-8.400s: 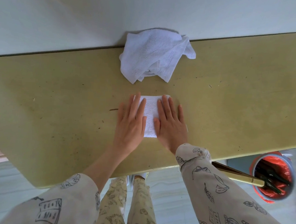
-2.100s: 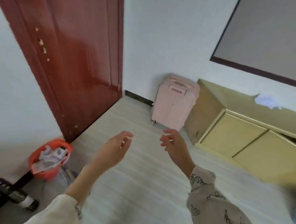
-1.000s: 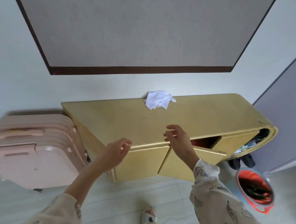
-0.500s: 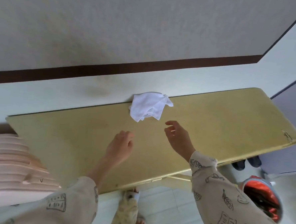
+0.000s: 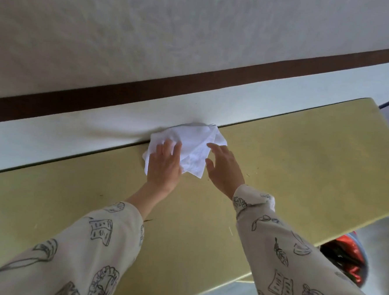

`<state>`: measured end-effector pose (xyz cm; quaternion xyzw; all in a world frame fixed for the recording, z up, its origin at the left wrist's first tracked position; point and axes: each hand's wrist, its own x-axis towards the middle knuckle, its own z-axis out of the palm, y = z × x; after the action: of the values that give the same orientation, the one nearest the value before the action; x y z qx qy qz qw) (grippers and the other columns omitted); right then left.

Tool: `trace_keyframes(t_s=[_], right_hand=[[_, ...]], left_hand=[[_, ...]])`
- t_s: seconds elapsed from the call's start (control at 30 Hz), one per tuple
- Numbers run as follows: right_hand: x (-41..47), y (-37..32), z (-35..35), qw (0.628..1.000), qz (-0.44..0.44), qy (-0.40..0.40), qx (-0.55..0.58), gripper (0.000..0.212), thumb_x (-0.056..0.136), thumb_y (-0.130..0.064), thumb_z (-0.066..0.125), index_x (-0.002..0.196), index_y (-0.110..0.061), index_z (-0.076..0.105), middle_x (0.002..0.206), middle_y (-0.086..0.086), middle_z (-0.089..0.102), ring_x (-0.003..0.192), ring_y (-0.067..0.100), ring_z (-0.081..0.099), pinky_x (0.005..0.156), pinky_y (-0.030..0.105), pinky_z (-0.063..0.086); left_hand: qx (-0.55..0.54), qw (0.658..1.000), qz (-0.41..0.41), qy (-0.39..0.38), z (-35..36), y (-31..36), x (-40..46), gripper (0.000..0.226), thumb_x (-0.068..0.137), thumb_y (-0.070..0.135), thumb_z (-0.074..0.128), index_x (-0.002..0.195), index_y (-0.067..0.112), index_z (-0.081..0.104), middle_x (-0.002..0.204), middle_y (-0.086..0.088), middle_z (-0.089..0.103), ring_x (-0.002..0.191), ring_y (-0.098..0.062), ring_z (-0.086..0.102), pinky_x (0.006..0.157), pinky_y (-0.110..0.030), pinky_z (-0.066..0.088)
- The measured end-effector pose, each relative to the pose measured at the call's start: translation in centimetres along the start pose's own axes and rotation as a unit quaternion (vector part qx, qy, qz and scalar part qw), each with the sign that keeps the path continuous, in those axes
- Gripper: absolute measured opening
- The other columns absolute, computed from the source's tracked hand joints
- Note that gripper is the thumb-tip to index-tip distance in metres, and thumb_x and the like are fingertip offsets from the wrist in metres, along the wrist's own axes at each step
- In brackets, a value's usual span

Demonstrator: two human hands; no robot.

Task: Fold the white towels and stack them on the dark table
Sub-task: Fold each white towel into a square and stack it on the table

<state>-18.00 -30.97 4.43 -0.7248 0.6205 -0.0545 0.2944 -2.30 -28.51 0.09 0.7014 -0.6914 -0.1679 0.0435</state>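
Observation:
A crumpled white towel [image 5: 197,145] lies at the back edge of the yellow cabinet top [image 5: 301,167], against the wall. My left hand [image 5: 164,166] rests on the towel's left part, its fingertips curled into the cloth. My right hand [image 5: 225,169] hovers just right of the towel with fingers spread, its fingertips at the cloth's right edge. Both of my arms wear printed cream sleeves. No folded towel and no dark table are in view.
The white wall with a dark brown band [image 5: 193,79] rises directly behind the cabinet. A red-lined bin [image 5: 346,259] stands on the floor below the cabinet's right front edge.
After turning back from the door side of the room to the cabinet, both hands reached forward. The left hand has landed on the crumpled towel and the right has come up beside it.

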Motion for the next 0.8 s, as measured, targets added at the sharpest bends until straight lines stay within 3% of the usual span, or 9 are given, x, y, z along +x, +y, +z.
trace_keyframes(t_s=[0.07,0.2,0.27,0.33,0.4,0.43,0.5,0.6,0.8], right_hand=[[1.1,0.1,0.1,0.999,-0.019,-0.005,-0.037,0.051,0.094,-0.015,0.047,0.142,-0.016,0.032,0.137,0.008,0.040,0.124,0.027,0.037,0.100,0.035,0.035],[2.2,-0.3,0.1,0.987,-0.062,-0.030,-0.148,0.066,0.090,-0.024,0.055,0.147,-0.024,0.021,0.150,0.008,0.023,0.135,0.029,0.024,0.101,0.043,0.035],[2.0,-0.6,0.2,0.981,-0.101,-0.026,-0.162,0.061,0.086,-0.023,0.061,0.141,-0.024,0.036,0.148,0.011,0.029,0.137,0.031,0.025,0.099,0.048,0.034],[1.3,-0.6,0.6,0.978,-0.147,0.000,-0.150,0.037,0.078,-0.014,0.069,0.114,-0.019,0.064,0.131,0.013,0.052,0.128,0.035,0.042,0.090,0.052,0.040],[0.7,0.0,0.7,0.977,-0.158,0.040,-0.135,0.015,0.071,-0.007,0.072,0.083,-0.017,0.072,0.108,0.010,0.065,0.111,0.034,0.057,0.083,0.050,0.044],[0.2,0.1,0.6,0.980,-0.149,0.040,-0.126,0.011,0.072,-0.007,0.069,0.078,-0.016,0.072,0.101,0.007,0.067,0.107,0.032,0.059,0.083,0.048,0.043],[-0.6,0.4,0.0,0.984,-0.131,0.039,-0.112,0.013,0.078,-0.008,0.060,0.082,-0.013,0.071,0.097,0.005,0.068,0.104,0.030,0.058,0.087,0.044,0.038],[-1.4,0.7,-1.9,0.982,-0.135,0.056,-0.119,0.015,0.087,-0.009,0.054,0.091,-0.010,0.069,0.096,0.006,0.068,0.101,0.030,0.057,0.089,0.040,0.034],[-1.9,-1.6,-8.4,0.975,-0.176,0.092,-0.095,0.024,0.097,-0.021,0.042,0.101,-0.013,0.064,0.102,0.002,0.067,0.098,0.023,0.057,0.086,0.033,0.034]], left_hand=[[0.006,1.000,-0.005,-0.007,0.2,-0.4,0.5,0.050,0.056,0.003,0.079,0.102,0.002,0.060,0.097,-0.019,0.059,0.081,-0.038,0.057,0.056,-0.039,0.045],[-0.105,0.993,0.036,0.041,-0.5,-0.8,-0.2,0.023,0.073,-0.008,0.061,0.094,0.000,0.062,0.090,-0.015,0.061,0.082,-0.035,0.058,0.064,-0.037,0.045],[-0.163,0.982,0.074,0.053,-1.4,-0.9,-1.7,0.015,0.078,-0.004,0.058,0.091,0.001,0.061,0.082,-0.011,0.059,0.076,-0.021,0.054,0.064,-0.025,0.041],[-0.207,0.973,0.083,0.054,-2.3,-0.8,-3.6,0.018,0.084,0.012,0.047,0.090,0.004,0.061,0.080,-0.005,0.055,0.073,-0.011,0.045,0.064,-0.016,0.034],[-0.244,0.967,0.054,0.049,-3.0,-0.8,-5.2,0.023,0.084,0.018,0.045,0.089,0.004,0.062,0.081,-0.003,0.057,0.073,-0.009,0.045,0.064,-0.016,0.036],[-0.258,0.964,0.035,0.047,-3.3,-0.8,-5.9,0.018,0.084,0.015,0.050,0.089,0.004,0.063,0.081,-0.002,0.059,0.073,-0.007,0.046,0.064,-0.015,0.036],[-0.263,0.964,0.001,0.036,-4.0,-0.6,-6.8,0.008,0.083,0.009,0.061,0.088,0.004,0.065,0.083,-0.002,0.062,0.073,-0.004,0.047,0.064,-0.011,0.035],[-0.247,0.967,-0.056,0.031,-5.5,0.0,-7.9,0.010,0.085,0.010,0.063,0.091,0.003,0.066,0.083,-0.001,0.060,0.070,-0.011,0.049,0.060,-0.014,0.032],[-0.179,0.971,-0.091,0.133,-11.5,1.3,-8.7,0.014,0.088,0.002,0.051,0.098,-0.001,0.061,0.096,-0.010,0.056,0.083,-0.018,0.051,0.074,-0.017,0.030]])
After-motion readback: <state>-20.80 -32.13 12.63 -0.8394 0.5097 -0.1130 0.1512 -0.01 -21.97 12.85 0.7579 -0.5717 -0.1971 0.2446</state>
